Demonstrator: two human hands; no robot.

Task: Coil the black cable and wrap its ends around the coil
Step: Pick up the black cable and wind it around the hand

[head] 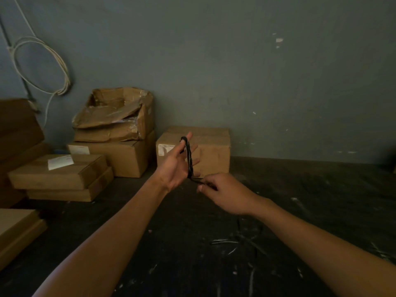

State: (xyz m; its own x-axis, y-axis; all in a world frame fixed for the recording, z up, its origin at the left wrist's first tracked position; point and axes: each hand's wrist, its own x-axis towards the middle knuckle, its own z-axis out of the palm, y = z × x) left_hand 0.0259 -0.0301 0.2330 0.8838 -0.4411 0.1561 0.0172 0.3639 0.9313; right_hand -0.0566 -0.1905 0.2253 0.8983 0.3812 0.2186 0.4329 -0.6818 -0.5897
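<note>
The black cable (189, 159) is wound in a narrow coil around the spread fingers of my left hand (175, 166), which is raised with the palm turned right, in the middle of the head view. The coil runs from the upper fingers down to the base of the hand. Just below and to the right, my right hand (225, 191) pinches a short free end of the cable (198, 180) between thumb and fingers, pulled taut from the bottom of the coil. The cable's other end is not visible.
A dark scuffed tabletop (214, 243) lies below my arms. Cardboard boxes stand at the back: one (205, 151) right behind my hands, a stack with a crushed box (115, 116) to the left, flat boxes (57, 174) further left. A white cable loop (42, 65) hangs on the wall.
</note>
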